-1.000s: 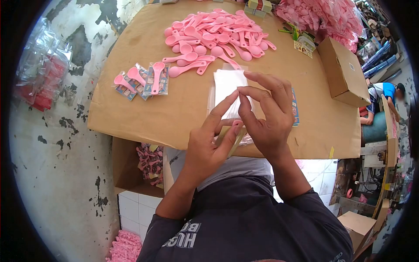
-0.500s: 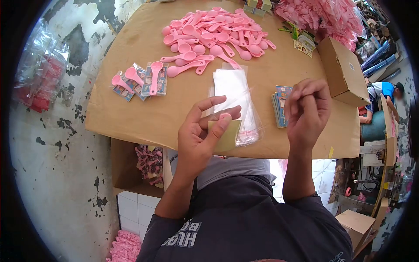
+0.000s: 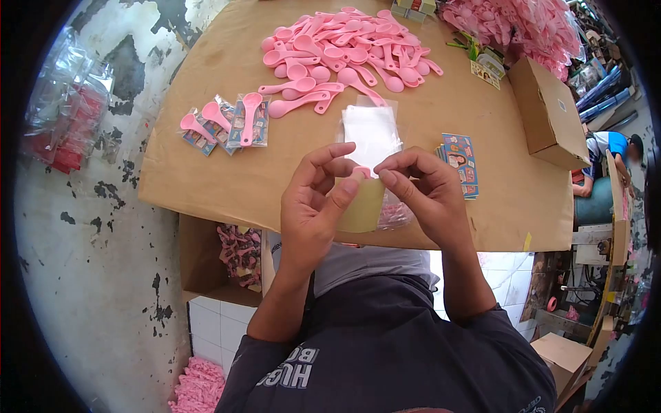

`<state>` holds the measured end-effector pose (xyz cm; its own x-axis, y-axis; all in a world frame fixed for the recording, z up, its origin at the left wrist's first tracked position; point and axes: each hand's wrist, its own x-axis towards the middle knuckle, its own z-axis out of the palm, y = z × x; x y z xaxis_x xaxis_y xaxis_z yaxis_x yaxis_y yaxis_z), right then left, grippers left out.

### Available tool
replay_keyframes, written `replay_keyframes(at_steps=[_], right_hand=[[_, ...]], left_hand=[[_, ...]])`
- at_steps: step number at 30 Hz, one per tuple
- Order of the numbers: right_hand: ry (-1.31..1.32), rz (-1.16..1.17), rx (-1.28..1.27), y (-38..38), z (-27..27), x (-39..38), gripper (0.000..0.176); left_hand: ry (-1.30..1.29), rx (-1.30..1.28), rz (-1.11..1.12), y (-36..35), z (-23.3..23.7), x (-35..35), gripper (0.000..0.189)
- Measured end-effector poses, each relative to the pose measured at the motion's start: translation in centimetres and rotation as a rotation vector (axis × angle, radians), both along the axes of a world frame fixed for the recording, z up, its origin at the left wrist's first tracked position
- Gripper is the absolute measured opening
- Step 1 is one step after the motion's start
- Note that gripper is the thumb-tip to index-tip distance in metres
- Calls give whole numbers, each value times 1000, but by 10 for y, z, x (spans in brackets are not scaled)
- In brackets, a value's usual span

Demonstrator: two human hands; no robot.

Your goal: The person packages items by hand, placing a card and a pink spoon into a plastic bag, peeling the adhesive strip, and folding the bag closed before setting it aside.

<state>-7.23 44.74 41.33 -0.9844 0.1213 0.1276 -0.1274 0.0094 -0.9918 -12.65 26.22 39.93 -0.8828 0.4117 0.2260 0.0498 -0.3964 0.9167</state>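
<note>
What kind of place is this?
Probably a small packing workshop: loose pink spoons heaped on a cardboard-covered table, a few bagged spoons beside them, and a cardboard box.

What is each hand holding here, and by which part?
The left hand holds a yellowish card, thumb across its face, with a pink piece at its top. The right hand pinches the card's top edge.
</note>
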Motion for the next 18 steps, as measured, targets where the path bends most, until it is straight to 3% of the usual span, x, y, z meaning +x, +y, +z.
replay_keyframes(at_steps=[2,9,14,18], right_hand=[[-9,24,-39,1,4,0,15],[-39,-8,-70,6,13,7,15],[160,52,-71,4,12,8,14],[171,94,-14,8,12,9,16]], left_hand=[[-126,-5,-16,-3,4,0,32],[-104,-39,13,-6,8,-1,22],[-66,68,-29,-11,-5,-3,16],[-88,156,-33,-11,-6,-1,11]])
